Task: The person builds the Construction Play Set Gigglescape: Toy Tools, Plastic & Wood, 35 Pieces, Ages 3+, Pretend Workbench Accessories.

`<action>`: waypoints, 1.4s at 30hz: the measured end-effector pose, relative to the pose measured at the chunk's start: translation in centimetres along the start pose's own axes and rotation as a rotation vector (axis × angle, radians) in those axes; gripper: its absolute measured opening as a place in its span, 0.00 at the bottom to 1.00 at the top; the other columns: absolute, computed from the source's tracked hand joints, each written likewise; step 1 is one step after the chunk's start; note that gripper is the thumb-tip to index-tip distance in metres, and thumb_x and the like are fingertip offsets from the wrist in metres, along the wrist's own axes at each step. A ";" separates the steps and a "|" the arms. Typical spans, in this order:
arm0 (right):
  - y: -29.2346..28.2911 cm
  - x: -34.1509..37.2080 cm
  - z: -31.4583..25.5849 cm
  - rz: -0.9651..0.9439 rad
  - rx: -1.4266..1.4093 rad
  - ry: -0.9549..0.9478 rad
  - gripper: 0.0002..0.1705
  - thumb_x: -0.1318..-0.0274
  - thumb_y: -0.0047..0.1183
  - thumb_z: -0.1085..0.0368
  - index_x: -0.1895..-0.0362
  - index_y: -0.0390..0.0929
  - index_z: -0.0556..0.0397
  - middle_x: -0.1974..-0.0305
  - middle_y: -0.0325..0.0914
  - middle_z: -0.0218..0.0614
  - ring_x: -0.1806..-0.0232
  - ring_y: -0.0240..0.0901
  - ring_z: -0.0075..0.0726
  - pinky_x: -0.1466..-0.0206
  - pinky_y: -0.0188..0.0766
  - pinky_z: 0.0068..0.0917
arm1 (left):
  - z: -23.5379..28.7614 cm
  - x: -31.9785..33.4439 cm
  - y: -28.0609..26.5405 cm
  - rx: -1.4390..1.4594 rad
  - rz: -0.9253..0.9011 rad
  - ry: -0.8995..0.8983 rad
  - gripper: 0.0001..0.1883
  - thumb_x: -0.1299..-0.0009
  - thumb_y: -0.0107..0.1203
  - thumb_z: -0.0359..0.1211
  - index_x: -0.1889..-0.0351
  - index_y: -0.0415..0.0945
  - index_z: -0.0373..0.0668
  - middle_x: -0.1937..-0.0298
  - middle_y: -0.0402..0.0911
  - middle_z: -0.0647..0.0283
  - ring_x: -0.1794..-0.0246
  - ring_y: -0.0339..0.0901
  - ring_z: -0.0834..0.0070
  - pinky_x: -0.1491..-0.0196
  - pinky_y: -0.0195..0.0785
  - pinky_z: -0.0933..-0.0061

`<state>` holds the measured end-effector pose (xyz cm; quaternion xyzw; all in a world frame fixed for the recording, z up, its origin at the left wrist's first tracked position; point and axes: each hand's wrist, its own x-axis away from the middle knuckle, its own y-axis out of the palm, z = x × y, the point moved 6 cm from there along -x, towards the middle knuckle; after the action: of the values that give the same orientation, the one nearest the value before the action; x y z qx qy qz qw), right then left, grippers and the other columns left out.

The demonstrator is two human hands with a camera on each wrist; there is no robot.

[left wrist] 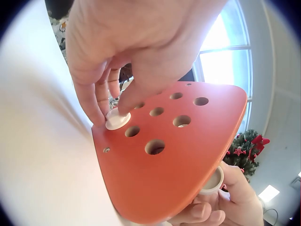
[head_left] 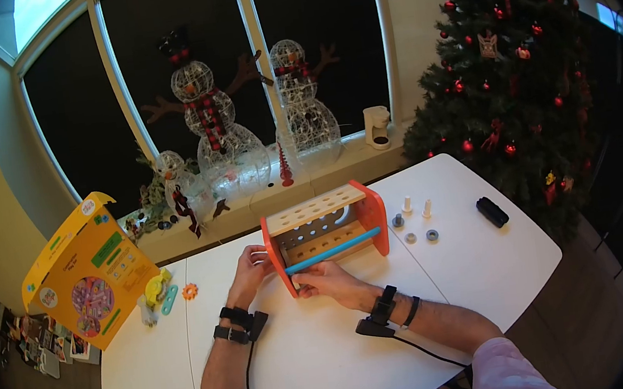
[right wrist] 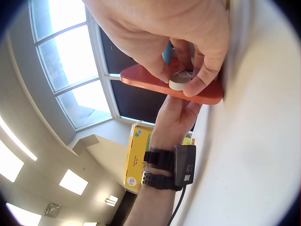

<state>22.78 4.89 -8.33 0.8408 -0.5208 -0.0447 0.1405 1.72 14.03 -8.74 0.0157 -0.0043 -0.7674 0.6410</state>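
Wears a mottled pink-and-white fabric sleeve (head_left: 508,371). Carries on the left two black wrist straps (right wrist: 160,159), a silvery buckle (right wrist: 146,178), and a black rectangular box (right wrist: 182,162) with a white label (right wrist: 186,178) and thin black cable (right wrist: 179,202). Bears on the right a black fabric strap (head_left: 384,304), black camera housing (head_left: 373,329), slim black band (head_left: 411,312) and black cord (head_left: 431,355).

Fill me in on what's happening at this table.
A person is working on a toy workbench with both hands. The left hand pinches a white round-headed piece against the outside of the red perforated end panel, while the right hand grips a pale ring-shaped piece by the panel's edge. Loose bolts and nuts sit to the right on the white table.
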 end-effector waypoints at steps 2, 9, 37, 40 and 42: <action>0.0 -0.2 0.2 -0.001 -0.002 -0.002 0.17 0.20 0.64 0.56 0.39 0.85 0.52 0.49 0.88 0.29 0.52 0.83 0.22 0.44 0.82 0.25 | -0.1 0.0 0.1 -0.017 -0.010 0.027 0.17 0.20 0.59 0.18 0.37 0.69 0.37 0.44 0.83 0.54 0.43 0.87 0.66 0.38 0.87 0.63; -0.1 -0.3 0.4 -0.005 -0.007 -0.014 0.18 0.22 0.65 0.56 0.38 0.86 0.52 0.48 0.89 0.29 0.54 0.84 0.21 0.46 0.83 0.24 | -1.9 -2.0 -0.8 -0.266 -0.038 0.248 0.18 0.19 0.61 0.22 0.44 0.61 0.45 0.49 0.83 0.58 0.46 0.87 0.67 0.48 0.85 0.66; 5.0 4.6 -2.1 -0.208 0.114 0.139 0.24 0.26 0.68 0.55 0.36 0.80 0.55 0.56 0.85 0.36 0.55 0.84 0.27 0.43 0.83 0.28 | 3.8 2.8 -3.7 -0.644 0.056 0.334 0.22 0.18 0.63 0.29 0.32 0.65 0.36 0.43 0.89 0.48 0.50 0.91 0.58 0.48 0.84 0.60; 4.7 6.1 -2.9 -0.252 0.133 0.175 0.28 0.26 0.67 0.55 0.31 0.77 0.56 0.54 0.85 0.37 0.53 0.84 0.28 0.41 0.83 0.29 | 5.5 3.6 -4.2 -0.620 0.164 0.305 0.18 0.13 0.56 0.32 0.31 0.68 0.37 0.42 0.88 0.47 0.49 0.90 0.56 0.48 0.83 0.57; 4.5 7.4 -3.9 -0.286 0.173 0.200 0.29 0.25 0.66 0.56 0.29 0.76 0.57 0.53 0.85 0.37 0.52 0.84 0.28 0.40 0.82 0.29 | 7.1 4.6 -4.1 -0.612 0.209 0.344 0.18 0.13 0.56 0.33 0.31 0.69 0.37 0.42 0.88 0.47 0.49 0.89 0.56 0.47 0.83 0.57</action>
<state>23.11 -2.82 -2.81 0.9155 -0.3814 0.0644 0.1108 -3.32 10.12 -1.88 -0.0485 0.3316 -0.6496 0.6824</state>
